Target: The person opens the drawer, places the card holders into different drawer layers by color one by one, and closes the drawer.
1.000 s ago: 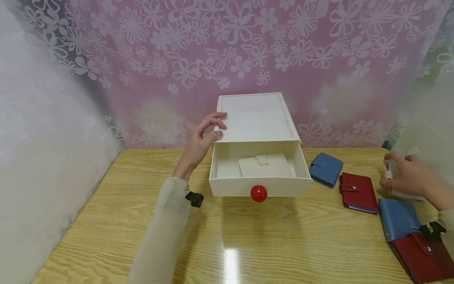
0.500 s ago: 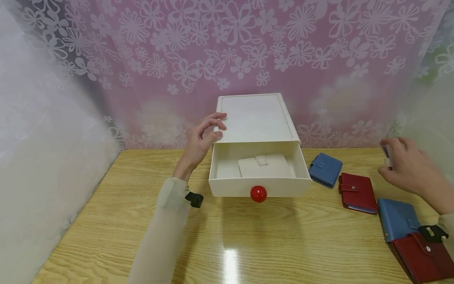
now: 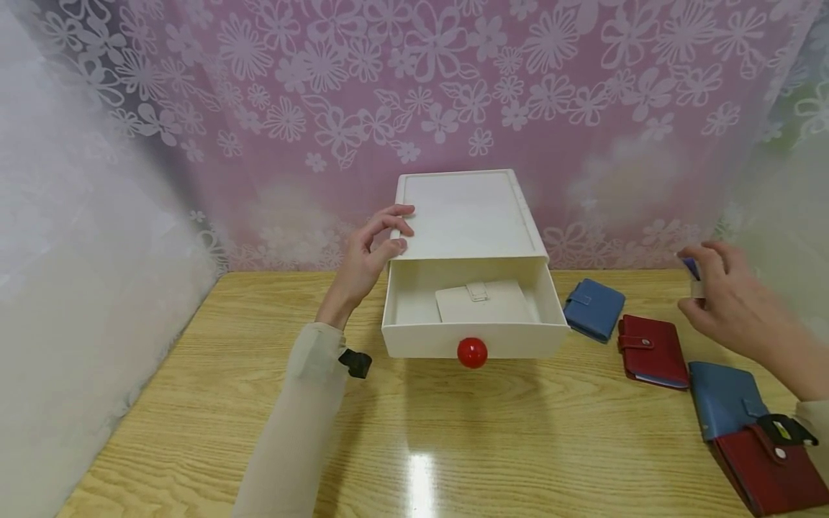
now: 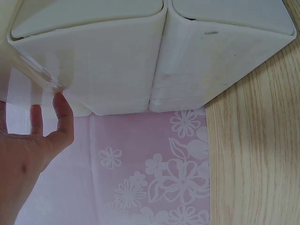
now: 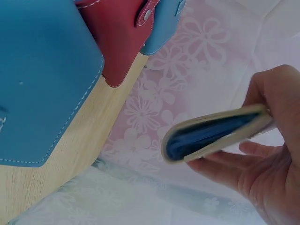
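Note:
My left hand (image 3: 370, 252) rests on the left edge of the white drawer box (image 3: 469, 216), its fingertips on the top; in the left wrist view the fingers (image 4: 63, 115) are bent against its white wall. The open drawer (image 3: 427, 342), with a red ball knob (image 3: 472, 352), holds a cream wallet with a strap (image 3: 482, 302). At the far right, my right hand (image 3: 738, 306) pinches another cream wallet (image 5: 220, 129) between thumb and fingers, raised above the table. Its blue inside shows at the open edge in the right wrist view.
On the wooden table (image 3: 194, 403), right of the drawer, lie a small blue wallet (image 3: 594, 309), a red wallet (image 3: 654, 349), a larger blue wallet (image 3: 725, 396) and a larger red wallet (image 3: 771, 467) overlapping it. A floral curtain (image 3: 324, 129) hangs behind.
My right hand has lifted the cream wallet off the table at the right and moved it up and slightly left. The left hand and drawer have stayed in place.

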The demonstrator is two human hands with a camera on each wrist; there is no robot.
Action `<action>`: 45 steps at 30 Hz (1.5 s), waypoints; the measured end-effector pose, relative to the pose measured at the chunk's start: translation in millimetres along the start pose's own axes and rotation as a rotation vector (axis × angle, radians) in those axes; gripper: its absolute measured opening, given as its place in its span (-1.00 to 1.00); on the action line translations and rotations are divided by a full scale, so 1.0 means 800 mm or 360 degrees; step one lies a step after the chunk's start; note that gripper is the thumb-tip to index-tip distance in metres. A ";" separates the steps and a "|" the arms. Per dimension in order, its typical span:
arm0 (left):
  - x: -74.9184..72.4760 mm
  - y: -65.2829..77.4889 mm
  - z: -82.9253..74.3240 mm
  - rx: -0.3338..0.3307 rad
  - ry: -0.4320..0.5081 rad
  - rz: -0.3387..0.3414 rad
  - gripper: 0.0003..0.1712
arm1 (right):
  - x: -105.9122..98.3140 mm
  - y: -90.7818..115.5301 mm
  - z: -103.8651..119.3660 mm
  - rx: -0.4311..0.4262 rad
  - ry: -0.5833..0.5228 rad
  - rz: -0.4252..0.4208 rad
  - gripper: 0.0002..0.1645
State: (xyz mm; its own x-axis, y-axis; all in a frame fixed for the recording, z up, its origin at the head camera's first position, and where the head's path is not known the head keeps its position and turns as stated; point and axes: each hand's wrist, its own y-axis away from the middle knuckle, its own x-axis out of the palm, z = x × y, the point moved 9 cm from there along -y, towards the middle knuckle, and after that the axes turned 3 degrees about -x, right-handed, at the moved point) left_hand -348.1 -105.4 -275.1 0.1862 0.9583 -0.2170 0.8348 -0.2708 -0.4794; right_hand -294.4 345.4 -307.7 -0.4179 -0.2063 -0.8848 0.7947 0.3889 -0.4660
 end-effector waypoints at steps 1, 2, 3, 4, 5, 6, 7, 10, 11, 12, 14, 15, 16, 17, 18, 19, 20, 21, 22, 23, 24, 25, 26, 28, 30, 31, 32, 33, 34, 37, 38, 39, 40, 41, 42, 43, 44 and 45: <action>0.000 0.000 0.000 0.0000 0.0000 -0.0001 -0.74 | -0.002 0.000 0.003 -0.0043 -0.0005 -0.0031 -0.25; 0.000 0.000 -0.001 0.0000 0.0002 0.0000 -0.74 | -0.003 0.000 0.006 -0.0078 -0.0009 -0.0054 -0.31; 0.000 0.000 -0.001 0.0001 0.0003 0.0000 -0.75 | -0.004 0.000 0.008 -0.0117 -0.0012 -0.0082 -0.38; 0.000 0.000 -0.001 0.0004 0.0004 0.0000 -0.75 | -0.003 0.000 0.010 -0.0141 -0.0012 -0.0095 -0.44; 0.000 0.000 -0.001 0.0005 0.0004 -0.0001 -0.75 | -0.002 0.000 0.011 -0.0147 -0.0013 -0.0094 -0.52; 0.000 -0.001 -0.002 0.0008 0.0002 -0.0001 -0.76 | -0.001 0.000 0.010 -0.0145 -0.0015 -0.0086 -0.59; -0.001 -0.001 -0.002 0.0012 -0.0001 -0.0002 -0.76 | 0.001 0.000 0.009 -0.0124 -0.0025 -0.0062 -0.66; 0.000 -0.002 -0.003 0.0023 -0.0008 -0.0002 -0.76 | 0.009 0.002 0.003 -0.0042 -0.0041 0.0016 -0.76; 0.000 -0.003 -0.002 0.0025 -0.0009 -0.0001 -0.75 | 0.011 0.003 0.002 -0.0028 -0.0044 0.0026 -0.76; 0.000 -0.003 -0.002 0.0028 -0.0010 -0.0001 -0.75 | 0.011 0.004 0.001 -0.0025 -0.0046 0.0020 -0.76; 0.000 -0.003 -0.002 0.0030 -0.0007 0.0002 -0.74 | 0.010 0.007 -0.001 -0.0030 -0.0053 -0.0023 -0.74; 0.000 -0.003 -0.001 0.0030 -0.0004 0.0003 -0.74 | 0.009 0.009 -0.001 -0.0040 -0.0053 -0.0056 -0.74; 0.000 -0.003 -0.001 0.0029 -0.0001 0.0004 -0.73 | 0.008 0.011 -0.001 -0.0060 -0.0053 -0.0096 -0.74; 0.000 -0.003 0.000 0.0029 0.0003 0.0004 -0.73 | 0.006 0.013 0.000 -0.0084 -0.0047 -0.0134 -0.75; 0.000 -0.003 0.000 0.0029 0.0006 0.0005 -0.73 | 0.005 0.015 0.001 -0.0113 -0.0039 -0.0167 -0.76; 0.001 -0.003 0.000 0.0029 0.0009 0.0006 -0.72 | 0.004 0.016 0.003 -0.0134 -0.0031 -0.0188 -0.76; 0.001 -0.003 0.000 0.0029 0.0008 0.0006 -0.72 | 0.003 0.016 0.005 -0.0156 -0.0013 -0.0199 -0.75; 0.001 -0.003 0.000 0.0029 0.0005 0.0007 -0.72 | 0.003 0.017 0.006 -0.0161 -0.0002 -0.0189 -0.72; 0.001 -0.003 0.000 0.0030 0.0004 0.0008 -0.72 | 0.003 0.016 0.007 -0.0159 0.0004 -0.0171 -0.65; 0.001 -0.003 -0.001 0.0030 0.0002 0.0007 -0.72 | 0.004 0.016 0.007 -0.0148 0.0010 -0.0144 -0.58; 0.001 -0.003 -0.001 0.0029 -0.0002 0.0006 -0.72 | 0.004 0.015 0.008 -0.0131 0.0014 -0.0109 -0.51; 0.001 -0.003 -0.001 0.0028 -0.0005 0.0006 -0.73 | 0.004 0.014 0.008 -0.0108 0.0028 -0.0084 -0.44; 0.001 -0.002 -0.001 0.0029 -0.0008 0.0004 -0.73 | 0.003 0.014 0.009 -0.0099 0.0040 -0.0075 -0.41; 0.001 -0.002 -0.002 0.0033 -0.0010 0.0000 -0.73 | -0.002 0.014 0.015 -0.0158 0.0063 -0.0119 -0.47; 0.000 -0.002 -0.002 0.0036 -0.0013 -0.0002 -0.73 | -0.008 0.016 0.023 -0.0260 0.0102 -0.0215 -0.76; 0.000 -0.002 -0.002 0.0037 -0.0013 -0.0001 -0.73 | -0.011 0.018 0.027 -0.0313 0.0121 -0.0278 -0.86; 0.000 -0.002 -0.002 0.0038 -0.0012 -0.0001 -0.74 | -0.015 0.020 0.031 -0.0364 0.0131 -0.0330 -0.90; 0.001 -0.002 -0.001 0.0038 -0.0009 0.0001 -0.74 | -0.017 0.022 0.034 -0.0414 0.0144 -0.0373 -0.93; 0.001 -0.002 -0.001 0.0034 -0.0001 0.0003 -0.74 | -0.019 0.023 0.036 -0.0442 0.0159 -0.0403 -0.78; 0.001 -0.001 -0.001 0.0023 0.0000 0.0003 -0.75 | -0.025 0.024 0.040 -0.0457 0.0187 -0.0444 -0.58; 0.001 -0.001 0.000 0.0017 0.0000 0.0002 -0.74 | -0.026 0.024 0.041 -0.0456 0.0196 -0.0453 -0.47; 0.001 0.000 0.000 0.0013 -0.0001 0.0003 -0.74 | -0.028 0.024 0.042 -0.0457 0.0202 -0.0463 -0.27; 0.001 0.000 0.000 0.0009 -0.0006 0.0001 -0.74 | -0.029 0.025 0.043 -0.0454 0.0208 -0.0469 -0.11; 0.001 0.000 0.000 0.0010 -0.0014 -0.0001 -0.73 | -0.030 0.025 0.044 -0.0452 0.0207 -0.0475 -0.12; 0.001 0.000 -0.001 0.0008 -0.0018 -0.0001 -0.73 | -0.032 0.026 0.045 -0.0454 0.0207 -0.0485 -0.12; 0.001 0.001 -0.001 0.0009 -0.0018 0.0000 -0.73 | -0.033 0.026 0.047 -0.0460 0.0210 -0.0494 -0.13; 0.001 0.001 -0.001 0.0013 -0.0018 0.0000 -0.73 | -0.035 0.027 0.048 -0.0464 0.0213 -0.0504 -0.14; 0.001 0.001 -0.001 0.0016 -0.0016 0.0000 -0.73 | -0.036 0.027 0.050 -0.0474 0.0218 -0.0513 -0.15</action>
State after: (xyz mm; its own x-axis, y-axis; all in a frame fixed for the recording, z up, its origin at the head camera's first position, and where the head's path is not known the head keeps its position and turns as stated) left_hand -346.7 -104.9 -274.6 0.1809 0.9573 -0.2256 0.8295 -0.2717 -0.4880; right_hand -247.5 324.2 -292.3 -0.6932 -0.2464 -0.6774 0.4620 0.5695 -0.6799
